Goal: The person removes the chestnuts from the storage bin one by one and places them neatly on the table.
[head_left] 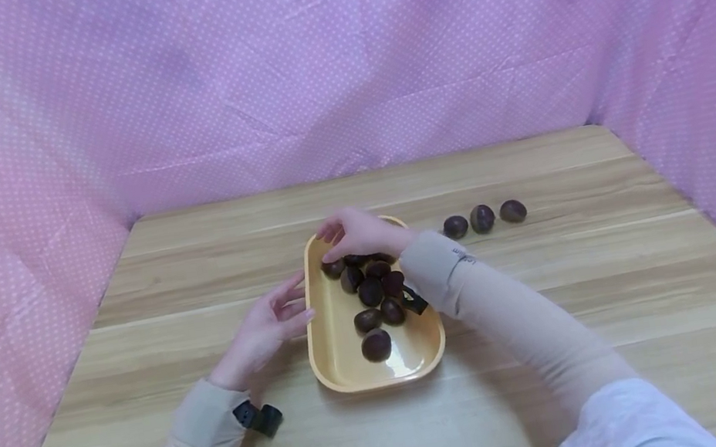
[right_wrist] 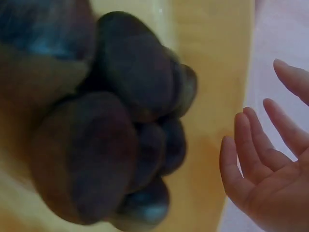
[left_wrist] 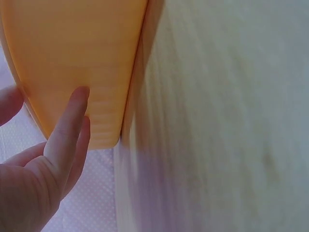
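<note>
chestnuts [head_left: 370, 292], in tray: 10 made out, some partly covered beneath and below the right hand [head_left: 359, 232]; more may be hidden by it. judged firm, light singly, smooth and apt to roll; damage by ordinary handling is thought unlikely. each is best pinched across its rounded sides, between thumb and 2 fingers.

loose chestnuts [head_left: 482, 218]: 3, set apart in a short row to the right of the right hand, beyond its wrist.

tray [head_left: 341, 336], yellow: 1, placed beneath the right hand and just right of the left hand [head_left: 263, 332]. judged to be thin plastic, fairly stiff and light, somewhat slick on its glossy floor; best held at the rim, at the middle of 2 opposite sides.

hands: 2. the left is laid with extended fingers against the tray's outer wall, thumb by the rim; no firm grasp is shown. the right is held over the tray's far end, fingers loosely bent and parted, thumb close to 1 chestnut; nothing is seen to be grasped.

table [head_left: 656, 286], wood-grained: 1, spread beneath both hands.

cloth [head_left: 471, 2], pink, dotted: hung beyond both hands; pieces not countable.
</note>
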The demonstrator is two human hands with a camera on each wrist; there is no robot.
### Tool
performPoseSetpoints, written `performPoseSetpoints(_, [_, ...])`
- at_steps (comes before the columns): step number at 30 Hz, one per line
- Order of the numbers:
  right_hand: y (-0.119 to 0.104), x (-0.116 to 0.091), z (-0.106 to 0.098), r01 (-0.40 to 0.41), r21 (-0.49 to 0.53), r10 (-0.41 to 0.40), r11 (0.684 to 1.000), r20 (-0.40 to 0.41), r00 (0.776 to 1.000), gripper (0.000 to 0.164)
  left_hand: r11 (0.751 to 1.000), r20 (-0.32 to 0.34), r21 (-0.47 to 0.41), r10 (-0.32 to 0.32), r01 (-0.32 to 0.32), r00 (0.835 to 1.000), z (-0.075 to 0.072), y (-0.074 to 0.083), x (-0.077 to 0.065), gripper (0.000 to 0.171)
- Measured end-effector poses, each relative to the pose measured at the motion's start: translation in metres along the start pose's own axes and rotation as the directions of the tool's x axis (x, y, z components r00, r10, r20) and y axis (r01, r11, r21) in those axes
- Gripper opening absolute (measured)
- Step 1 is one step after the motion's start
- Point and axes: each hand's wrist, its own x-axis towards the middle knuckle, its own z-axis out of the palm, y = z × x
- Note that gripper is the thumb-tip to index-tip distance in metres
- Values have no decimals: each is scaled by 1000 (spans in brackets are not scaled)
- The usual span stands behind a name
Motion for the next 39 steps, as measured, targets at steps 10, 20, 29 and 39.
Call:
performPoseSetpoints(10, [20, 8, 11, -17, -120, 16, 993, -7, 1000, 48, 1000, 4, -7, 8, -8, 1000, 1, -1, 1, 69])
performPoseSetpoints(20, [20, 12, 16, -20, -222, 23, 975, 9, 1000, 54, 1000, -2, -4, 4, -4, 1000, 1, 1, -1, 68])
performPoseSetpoints(29, [15, 14, 20, -35, -342, 45, 939, 21, 999, 54, 1000, 1, -2, 9, -9, 1000, 1, 3, -2, 68])
performPoseSetpoints(39, [6, 16, 23, -83, -480, 93, 873, -2, 996, 47, 1000, 1, -6, 20, -20, 1000, 1, 1, -1, 68])
